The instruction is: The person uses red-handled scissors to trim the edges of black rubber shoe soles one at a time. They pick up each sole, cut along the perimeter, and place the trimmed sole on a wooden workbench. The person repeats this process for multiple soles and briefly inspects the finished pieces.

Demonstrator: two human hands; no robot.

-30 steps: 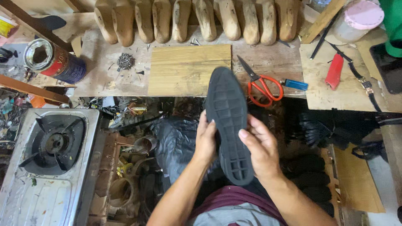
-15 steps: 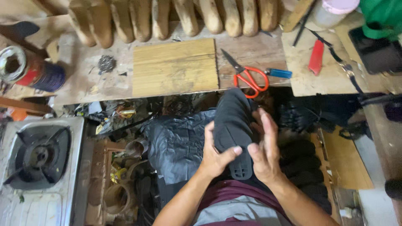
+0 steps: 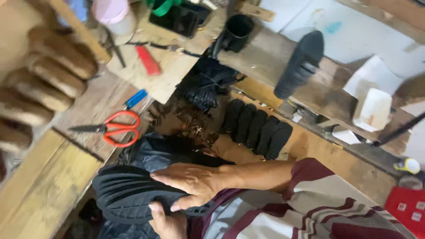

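Observation:
A black rubber shoe sole (image 3: 126, 194) with a ribbed tread lies across my lap, toe end pointing left toward the bench. My right hand (image 3: 190, 180) rests flat on top of it, fingers stretched along the tread. At the bottom edge, my left hand (image 3: 167, 223) grips the sole from underneath, thumb on its rim. My striped maroon and white shirt (image 3: 310, 208) fills the lower right.
Red-handled scissors (image 3: 116, 128) lie on the bench beside a wooden board (image 3: 40, 186) and wooden shoe lasts (image 3: 48, 84). Several black soles (image 3: 256, 128) stand in a row; another sole (image 3: 299, 66) leans on a plank near a black cup (image 3: 237, 31). A white box (image 3: 374, 108) sits at the right.
The view has swung right and tilted, so the bench now sits at the left. The sole has come down from upright onto my lap, with both hands still on it.

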